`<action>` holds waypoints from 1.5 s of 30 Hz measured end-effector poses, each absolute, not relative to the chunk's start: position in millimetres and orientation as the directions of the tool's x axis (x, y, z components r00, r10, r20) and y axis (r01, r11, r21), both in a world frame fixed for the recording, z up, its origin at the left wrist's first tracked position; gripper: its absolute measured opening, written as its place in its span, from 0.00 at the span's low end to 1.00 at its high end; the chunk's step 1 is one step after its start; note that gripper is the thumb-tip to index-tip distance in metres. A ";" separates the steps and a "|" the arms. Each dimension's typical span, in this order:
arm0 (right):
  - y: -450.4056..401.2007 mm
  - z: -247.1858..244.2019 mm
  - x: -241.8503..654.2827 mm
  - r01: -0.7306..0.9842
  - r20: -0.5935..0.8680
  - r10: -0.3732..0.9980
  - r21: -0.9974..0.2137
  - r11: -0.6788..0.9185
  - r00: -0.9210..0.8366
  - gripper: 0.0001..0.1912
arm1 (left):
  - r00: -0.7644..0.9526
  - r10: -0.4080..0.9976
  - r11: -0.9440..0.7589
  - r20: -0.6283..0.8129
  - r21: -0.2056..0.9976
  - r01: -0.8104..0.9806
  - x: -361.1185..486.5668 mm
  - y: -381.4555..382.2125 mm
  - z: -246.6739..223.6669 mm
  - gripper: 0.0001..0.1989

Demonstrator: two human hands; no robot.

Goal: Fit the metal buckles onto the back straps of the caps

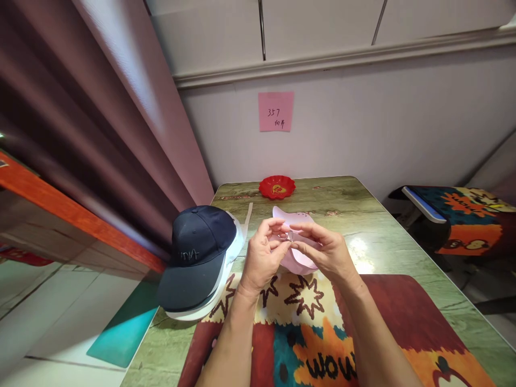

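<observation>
A pale pink, curved, cap-like item [300,266] lies on the table, partly hidden behind my hands. Small dark dots run along its far edge. My left hand [264,247] is closed, its thumb and fingertips pinching a small shiny piece [291,236] that looks like a metal buckle. From the other side, my right hand [324,250] pinches that same piece, so the fingertips of both hands nearly meet over the pink item. To the left rests a dark navy cap [203,236] with lettering on its front, stacked on a white cap [189,316].
A red scalloped dish [277,187] stands near the table's back edge. Under my forearms lies a colourful printed mat [403,306] on the green table [334,196]. A pink note [276,112] sticks to the wall. At right is a stool-like seat [471,215]; a curtain [100,107] hangs left.
</observation>
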State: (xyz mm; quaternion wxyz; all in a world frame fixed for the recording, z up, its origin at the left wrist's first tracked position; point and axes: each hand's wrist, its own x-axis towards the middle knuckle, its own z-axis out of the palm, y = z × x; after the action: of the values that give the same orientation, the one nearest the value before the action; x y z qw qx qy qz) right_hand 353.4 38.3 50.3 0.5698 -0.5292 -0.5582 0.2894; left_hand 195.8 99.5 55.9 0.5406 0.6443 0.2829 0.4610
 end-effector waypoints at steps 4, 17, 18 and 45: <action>37.4 53.0 353.7 0.283 0.371 0.909 -0.907 0.311 0.189 0.17 | 0.419 0.852 -0.293 0.313 0.949 -0.113 195.4 98.0 59.0 0.08; 36.1 59.4 347.6 0.490 0.538 0.830 -0.767 0.413 0.143 0.13 | 0.375 0.877 -0.290 0.300 0.953 -0.084 198.3 94.6 63.8 0.07; 36.5 59.4 346.5 0.539 0.563 0.816 -0.731 0.418 0.131 0.13 | 0.371 0.877 -0.299 0.306 0.951 -0.077 198.5 94.3 63.9 0.07; 35.7 51.3 363.2 0.629 0.415 0.909 -0.715 0.305 0.030 0.20 | 0.483 0.868 -0.175 0.119 0.982 0.073 186.7 111.9 49.3 0.11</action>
State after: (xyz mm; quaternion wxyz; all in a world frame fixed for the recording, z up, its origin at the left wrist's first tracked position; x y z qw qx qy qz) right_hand 363.2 35.7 51.3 0.4395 -0.5674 -0.6778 0.1595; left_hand 186.7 111.9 49.3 0.5387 0.6717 0.3500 0.3690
